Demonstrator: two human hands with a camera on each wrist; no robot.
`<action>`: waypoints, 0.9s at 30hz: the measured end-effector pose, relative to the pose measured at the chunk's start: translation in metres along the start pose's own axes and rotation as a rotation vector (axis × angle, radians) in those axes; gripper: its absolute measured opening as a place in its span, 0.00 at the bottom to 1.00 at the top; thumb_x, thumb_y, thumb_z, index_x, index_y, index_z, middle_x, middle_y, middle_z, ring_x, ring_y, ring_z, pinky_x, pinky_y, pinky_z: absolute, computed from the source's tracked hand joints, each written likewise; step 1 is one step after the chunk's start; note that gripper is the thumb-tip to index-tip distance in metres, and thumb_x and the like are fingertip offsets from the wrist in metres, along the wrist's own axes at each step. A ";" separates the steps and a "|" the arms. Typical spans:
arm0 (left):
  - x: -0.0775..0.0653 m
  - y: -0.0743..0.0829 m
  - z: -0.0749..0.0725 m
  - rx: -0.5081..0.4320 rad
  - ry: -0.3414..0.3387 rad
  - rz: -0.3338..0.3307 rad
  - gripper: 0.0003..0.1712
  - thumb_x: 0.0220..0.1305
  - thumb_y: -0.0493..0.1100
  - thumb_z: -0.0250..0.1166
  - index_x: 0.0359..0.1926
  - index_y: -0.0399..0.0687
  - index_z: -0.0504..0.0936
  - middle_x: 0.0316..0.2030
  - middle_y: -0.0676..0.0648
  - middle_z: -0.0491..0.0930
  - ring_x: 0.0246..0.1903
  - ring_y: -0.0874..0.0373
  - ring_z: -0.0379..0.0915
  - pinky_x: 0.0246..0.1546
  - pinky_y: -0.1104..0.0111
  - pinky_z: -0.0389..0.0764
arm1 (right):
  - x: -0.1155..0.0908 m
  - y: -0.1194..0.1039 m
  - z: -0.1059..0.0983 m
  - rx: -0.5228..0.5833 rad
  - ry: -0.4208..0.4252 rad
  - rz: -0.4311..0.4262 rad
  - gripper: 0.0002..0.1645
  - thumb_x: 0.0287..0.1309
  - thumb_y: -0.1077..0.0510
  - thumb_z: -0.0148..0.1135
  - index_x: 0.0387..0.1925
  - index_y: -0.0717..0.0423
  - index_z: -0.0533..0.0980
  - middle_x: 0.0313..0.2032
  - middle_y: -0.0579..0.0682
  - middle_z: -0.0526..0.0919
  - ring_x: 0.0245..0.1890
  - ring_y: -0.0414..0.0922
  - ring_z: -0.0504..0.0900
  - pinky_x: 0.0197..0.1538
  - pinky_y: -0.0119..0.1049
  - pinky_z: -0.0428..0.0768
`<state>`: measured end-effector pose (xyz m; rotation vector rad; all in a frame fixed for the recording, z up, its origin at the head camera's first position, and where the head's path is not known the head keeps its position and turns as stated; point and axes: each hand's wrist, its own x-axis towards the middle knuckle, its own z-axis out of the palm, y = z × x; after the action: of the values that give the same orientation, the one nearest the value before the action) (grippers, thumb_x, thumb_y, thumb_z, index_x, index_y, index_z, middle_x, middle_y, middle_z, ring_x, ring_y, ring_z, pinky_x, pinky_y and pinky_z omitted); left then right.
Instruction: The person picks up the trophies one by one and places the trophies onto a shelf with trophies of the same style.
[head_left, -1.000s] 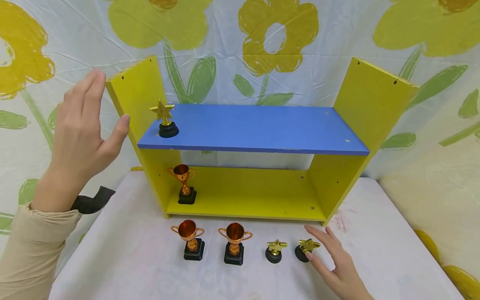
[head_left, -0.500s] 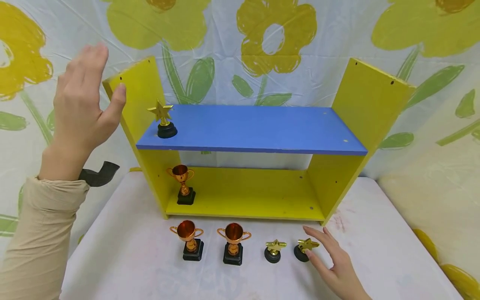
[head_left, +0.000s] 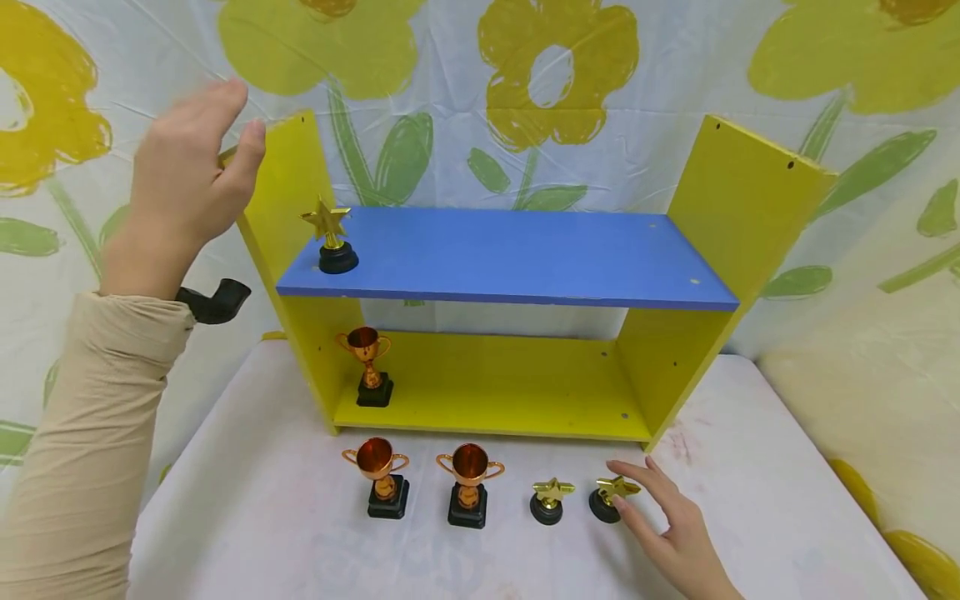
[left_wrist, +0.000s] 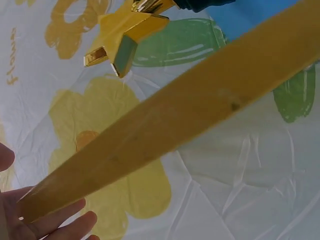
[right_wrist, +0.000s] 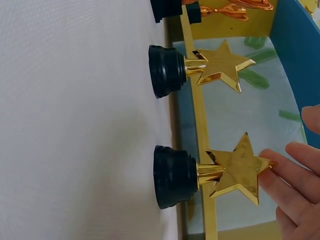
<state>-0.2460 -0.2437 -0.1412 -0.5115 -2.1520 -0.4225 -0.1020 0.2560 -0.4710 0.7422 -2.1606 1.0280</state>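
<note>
My left hand [head_left: 183, 171] is raised by the top of the shelf's yellow left side panel [head_left: 288, 179], fingers loosely bent and nothing held. In the left wrist view, that panel's edge [left_wrist: 150, 120] overlaps the fingers [left_wrist: 70, 225]. My right hand [head_left: 678, 529] is at the rightmost gold star trophy [head_left: 604, 505] on the table, thumb and fingers spread apart around its star. The right wrist view has the fingers [right_wrist: 295, 190] right at the star's tip [right_wrist: 242, 167]. Beside it stands another star trophy [head_left: 547, 510].
Two bronze cup trophies [head_left: 386, 497] [head_left: 468, 504] stand on the white table [head_left: 247, 500] before the shelf. A third cup trophy [head_left: 373, 389] is on the yellow lower board [head_left: 510, 387], far left. Above it, a star trophy [head_left: 337, 258] stands on the blue board [head_left: 510, 254].
My left hand has risen and shifted slightly right, over the top of the left panel. The right hand stays almost still by the star trophy. No trophy has moved.
</note>
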 end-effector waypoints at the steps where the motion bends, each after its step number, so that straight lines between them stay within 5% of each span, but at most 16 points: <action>1: 0.001 -0.001 0.002 -0.002 -0.008 -0.015 0.29 0.72 0.49 0.48 0.66 0.37 0.73 0.65 0.37 0.72 0.67 0.42 0.64 0.69 0.55 0.60 | 0.001 -0.001 0.001 0.002 0.002 0.001 0.34 0.36 0.76 0.73 0.52 0.64 0.79 0.47 0.57 0.85 0.54 0.38 0.80 0.70 0.34 0.59; 5: 0.004 -0.009 0.012 -0.006 0.008 -0.038 0.25 0.73 0.48 0.47 0.56 0.35 0.80 0.56 0.36 0.79 0.58 0.38 0.74 0.60 0.48 0.69 | 0.006 -0.008 0.002 0.025 0.025 0.003 0.33 0.33 0.79 0.72 0.49 0.67 0.80 0.44 0.59 0.86 0.50 0.40 0.82 0.68 0.32 0.62; 7: 0.003 -0.013 0.018 0.005 0.037 -0.032 0.24 0.74 0.47 0.46 0.39 0.31 0.81 0.39 0.35 0.83 0.41 0.39 0.79 0.46 0.52 0.76 | 0.009 -0.013 0.001 0.035 0.033 0.014 0.32 0.33 0.80 0.71 0.48 0.67 0.81 0.43 0.60 0.86 0.48 0.40 0.82 0.68 0.31 0.63; 10: 0.003 -0.016 0.024 0.025 0.085 -0.004 0.28 0.75 0.46 0.46 0.21 0.32 0.75 0.19 0.38 0.75 0.21 0.45 0.69 0.26 0.61 0.67 | 0.009 -0.015 0.001 0.041 0.046 0.026 0.32 0.33 0.81 0.70 0.48 0.68 0.81 0.43 0.60 0.86 0.44 0.41 0.82 0.67 0.31 0.64; 12: 0.003 -0.017 0.026 0.035 0.103 0.011 0.30 0.75 0.45 0.46 0.17 0.34 0.73 0.16 0.38 0.71 0.18 0.45 0.65 0.23 0.63 0.57 | 0.006 -0.010 0.003 0.037 0.048 0.033 0.33 0.32 0.81 0.70 0.48 0.67 0.81 0.43 0.60 0.86 0.41 0.42 0.81 0.66 0.31 0.65; 15: 0.002 -0.017 0.026 0.030 0.107 0.014 0.30 0.74 0.44 0.47 0.20 0.32 0.83 0.29 0.37 0.86 0.19 0.42 0.72 0.19 0.69 0.56 | -0.001 0.000 0.005 0.024 0.046 0.049 0.34 0.32 0.81 0.71 0.49 0.66 0.81 0.43 0.58 0.86 0.40 0.42 0.80 0.66 0.30 0.65; 17: 0.001 -0.016 0.024 0.027 0.103 0.011 0.29 0.73 0.43 0.46 0.23 0.33 0.86 0.41 0.40 0.86 0.19 0.44 0.75 0.17 0.72 0.55 | -0.005 0.005 0.006 0.022 0.041 0.070 0.34 0.33 0.81 0.72 0.50 0.65 0.81 0.44 0.57 0.86 0.41 0.41 0.79 0.66 0.30 0.64; 21: 0.000 -0.015 0.022 0.037 0.106 0.033 0.27 0.72 0.43 0.46 0.31 0.33 0.89 0.44 0.41 0.85 0.14 0.48 0.69 0.16 0.74 0.51 | -0.008 0.007 0.005 0.022 0.019 0.124 0.33 0.37 0.79 0.72 0.51 0.62 0.81 0.45 0.55 0.86 0.42 0.39 0.79 0.67 0.29 0.63; 27: -0.001 -0.013 0.020 0.039 0.098 0.030 0.24 0.73 0.43 0.46 0.46 0.36 0.87 0.43 0.38 0.85 0.26 0.34 0.79 0.23 0.66 0.58 | -0.010 0.005 0.006 0.022 0.022 0.165 0.29 0.42 0.79 0.70 0.50 0.62 0.82 0.44 0.53 0.87 0.43 0.37 0.80 0.67 0.29 0.63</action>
<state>-0.2656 -0.2453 -0.1548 -0.4904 -2.0518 -0.3810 -0.1006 0.2559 -0.4832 0.5675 -2.2238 1.1396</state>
